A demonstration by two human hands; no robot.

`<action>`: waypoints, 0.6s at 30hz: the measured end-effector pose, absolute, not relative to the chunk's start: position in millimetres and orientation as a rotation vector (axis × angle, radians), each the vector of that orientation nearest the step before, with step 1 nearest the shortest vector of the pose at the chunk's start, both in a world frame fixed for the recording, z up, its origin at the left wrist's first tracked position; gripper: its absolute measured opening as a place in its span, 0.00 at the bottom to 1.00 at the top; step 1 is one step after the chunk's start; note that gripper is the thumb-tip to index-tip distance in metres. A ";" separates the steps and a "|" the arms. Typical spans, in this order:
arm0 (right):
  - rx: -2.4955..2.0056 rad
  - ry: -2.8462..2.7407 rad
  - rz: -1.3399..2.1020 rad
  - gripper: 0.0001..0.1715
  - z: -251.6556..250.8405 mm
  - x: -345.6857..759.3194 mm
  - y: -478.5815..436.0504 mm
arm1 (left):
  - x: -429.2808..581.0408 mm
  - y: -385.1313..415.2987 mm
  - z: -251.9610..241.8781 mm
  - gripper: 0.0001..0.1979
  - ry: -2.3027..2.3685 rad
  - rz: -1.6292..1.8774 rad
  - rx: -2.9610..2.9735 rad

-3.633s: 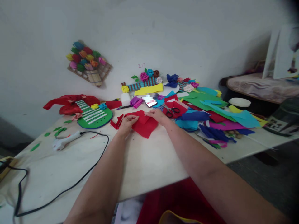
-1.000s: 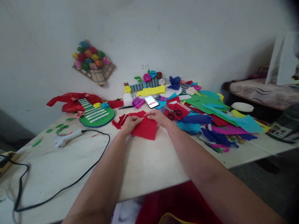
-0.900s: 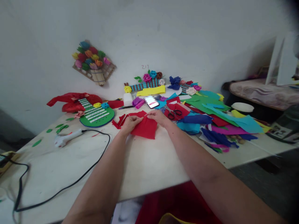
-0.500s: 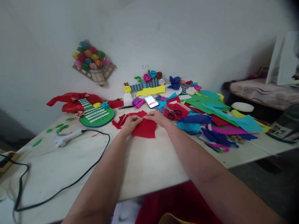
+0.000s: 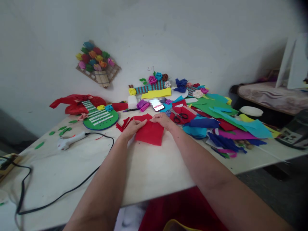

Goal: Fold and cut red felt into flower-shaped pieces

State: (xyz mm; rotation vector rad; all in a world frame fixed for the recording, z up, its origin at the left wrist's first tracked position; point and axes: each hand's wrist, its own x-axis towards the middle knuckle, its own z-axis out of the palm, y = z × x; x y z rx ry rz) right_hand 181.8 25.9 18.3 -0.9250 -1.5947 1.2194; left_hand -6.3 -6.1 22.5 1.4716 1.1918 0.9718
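Pinching the squarish red crepe-like sheet [image 5: 151, 136] with my left hand [image 5: 133, 127] and right hand [image 5: 163, 120], the two slightly apart, I have it mid-table on the pale tabletop [image 5: 154, 170]. Uneven pulling could tear or crease it; slipping right could snag the black-handled metal scissors [image 5: 179, 115].

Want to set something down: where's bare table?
Between the forearms, from the red paper to the near table edge; also leftward, inside the loop of black cord, nearer than the white tool. Coloured sheets crowd the stretch beyond the right hand.
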 end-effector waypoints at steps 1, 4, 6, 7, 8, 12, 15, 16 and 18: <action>-0.919 -1.595 1.239 0.10 18.2 181.8 26.1 | -6.2 -6.8 22.9 0.22 1.194 0.974 1.464; -0.882 -1.615 1.305 0.10 18.0 180.7 26.4 | -4.9 -8.7 24.0 0.23 1.162 0.968 1.510; -0.857 -1.624 1.328 0.08 18.5 179.5 25.7 | -3.9 -9.2 24.7 0.22 1.131 0.915 1.594; -0.850 -1.625 1.334 0.08 19.0 179.1 25.0 | -3.4 -9.2 25.1 0.22 1.132 0.891 1.639; -0.848 -1.626 1.340 0.07 19.8 178.8 24.1 | -3.0 -8.8 25.3 0.22 1.145 0.878 1.680; -0.869 -1.613 1.362 0.09 23.0 179.5 20.6 | -2.0 -6.3 25.4 0.22 1.220 0.882 1.757; -0.883 -1.603 1.344 0.09 23.4 180.4 20.6 | -1.2 -4.8 24.6 0.20 1.229 0.909 1.762; -0.885 -1.602 1.335 0.10 22.8 180.4 21.2 | -0.9 -4.5 24.4 0.20 1.222 0.915 1.759; -0.881 -1.605 1.315 0.10 21.0 180.0 22.9 | -0.4 -4.0 24.0 0.19 1.204 0.923 1.745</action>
